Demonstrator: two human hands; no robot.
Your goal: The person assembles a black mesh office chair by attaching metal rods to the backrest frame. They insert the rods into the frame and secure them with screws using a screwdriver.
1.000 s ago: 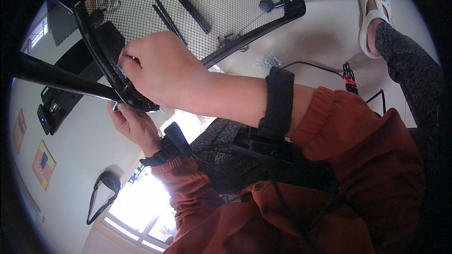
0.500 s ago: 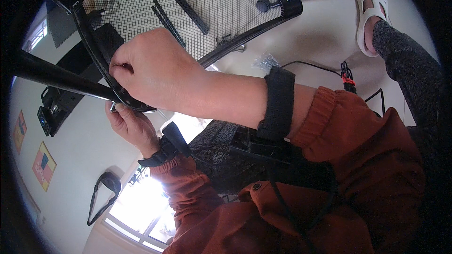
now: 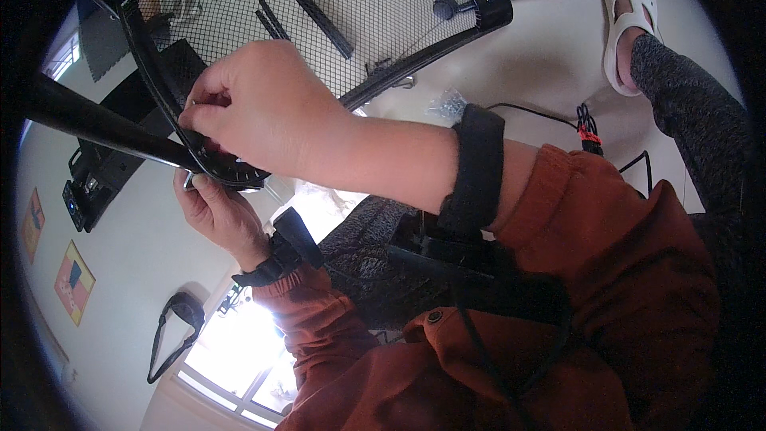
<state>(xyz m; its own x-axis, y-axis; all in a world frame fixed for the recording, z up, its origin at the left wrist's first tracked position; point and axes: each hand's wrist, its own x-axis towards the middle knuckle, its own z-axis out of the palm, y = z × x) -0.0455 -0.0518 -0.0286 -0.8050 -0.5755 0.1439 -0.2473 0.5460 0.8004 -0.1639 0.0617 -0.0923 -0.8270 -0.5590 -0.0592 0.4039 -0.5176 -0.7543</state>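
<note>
The right hand [image 3: 263, 108] pinches its fingers [image 3: 199, 104] on the black rim of the mesh chair frame [image 3: 163, 84], at its lower curve. Just under the frame, the left hand [image 3: 219, 211] curls narrow fingers against the rim's underside. Black strips [image 3: 315, 4] lie seen through the mesh; a white sandal [image 3: 626, 20] stands well beyond the frame.

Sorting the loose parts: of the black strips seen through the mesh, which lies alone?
The longer black strip, angled by itself on the right; the other two strips lie side by side, left of it.

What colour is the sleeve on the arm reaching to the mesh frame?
Rust orange sleeve, with a black wrist strap; head view.
</note>
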